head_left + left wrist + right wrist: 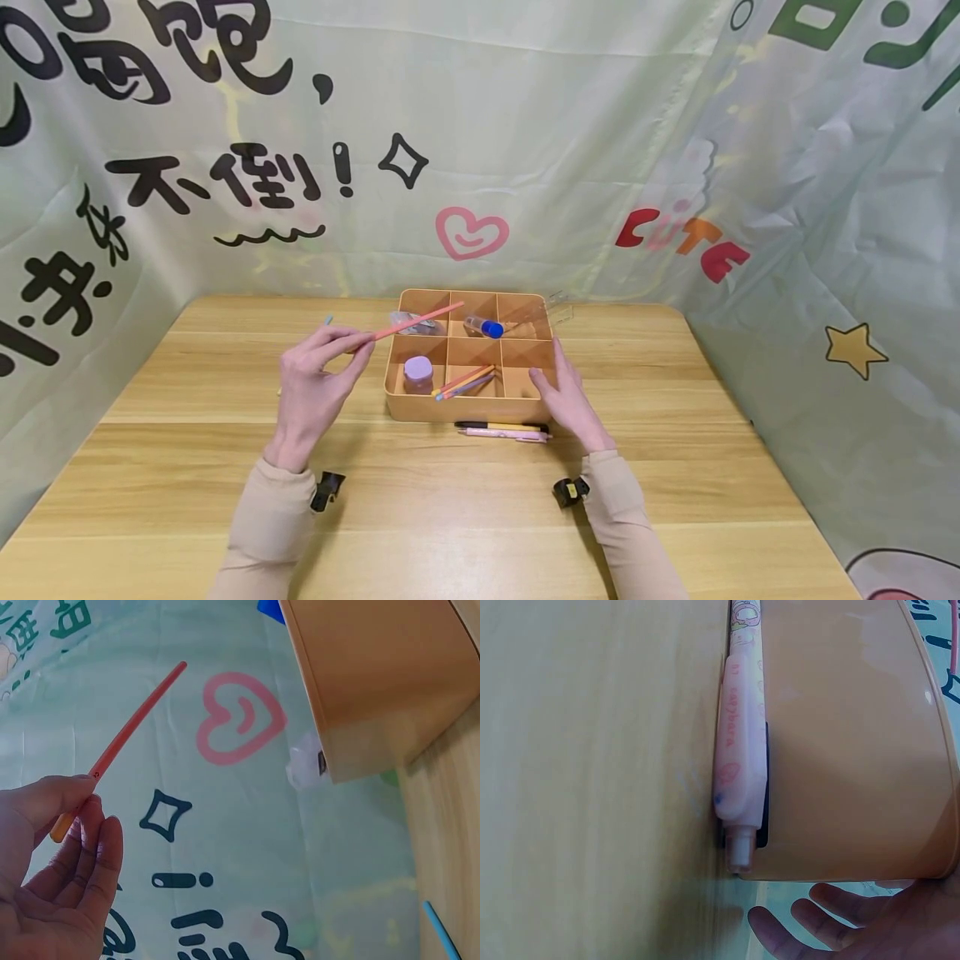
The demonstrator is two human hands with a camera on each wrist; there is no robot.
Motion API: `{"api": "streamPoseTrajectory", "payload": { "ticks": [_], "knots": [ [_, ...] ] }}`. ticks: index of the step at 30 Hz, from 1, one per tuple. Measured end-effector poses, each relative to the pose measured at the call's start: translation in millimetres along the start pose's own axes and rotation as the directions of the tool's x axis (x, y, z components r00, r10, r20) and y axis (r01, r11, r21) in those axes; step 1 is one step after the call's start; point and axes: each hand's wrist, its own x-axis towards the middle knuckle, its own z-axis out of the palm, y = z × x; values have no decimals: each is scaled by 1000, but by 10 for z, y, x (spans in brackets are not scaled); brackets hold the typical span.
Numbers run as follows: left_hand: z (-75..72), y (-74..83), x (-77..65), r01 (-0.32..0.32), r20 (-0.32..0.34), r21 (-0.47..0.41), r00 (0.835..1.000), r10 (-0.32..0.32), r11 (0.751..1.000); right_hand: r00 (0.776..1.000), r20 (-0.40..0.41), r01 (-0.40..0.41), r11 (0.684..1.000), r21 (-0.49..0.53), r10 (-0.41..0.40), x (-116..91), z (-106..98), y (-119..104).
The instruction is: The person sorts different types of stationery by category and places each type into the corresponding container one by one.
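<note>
My left hand (318, 387) pinches a thin red stick (420, 320) with an orange end between thumb and fingertips, tilted up over the box's left side. The left wrist view shows the same stick (139, 720) held near its orange end. A tan organizer box (468, 409) with several compartments stands mid-table. Its front middle compartment holds several coloured sticks (467, 382). My right hand (573, 404) grips the box's right wall, thumb over the front right compartment, fingers outside. In the right wrist view, those fingers (832, 926) show past the box's end.
A lilac-capped jar (417, 372), a clear plastic packet (415, 323) and a blue-capped bottle (483, 326) sit in other compartments. A clear item (557, 308) sticks out at back right. Pens (504, 432) lie along the box's front. A blue stick (441, 930) lies on the table (480, 533).
</note>
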Motion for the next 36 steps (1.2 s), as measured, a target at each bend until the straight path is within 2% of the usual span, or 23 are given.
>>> {"api": "streamPoseTrajectory", "payload": {
  "ticks": [11,18,36],
  "knots": [
    [49,124,-11,-22,70,4,997,22,1000,1000,-3,-4,1000,0,4,-8,0,-7],
    [145,159,-50,-79,89,-10,993,80,997,1000,-8,7,1000,6,-7,0,5,0],
    [289,242,-117,-108,180,25,978,102,994,1000,-8,9,1000,-4,-9,0,1,1]
  ]
}}
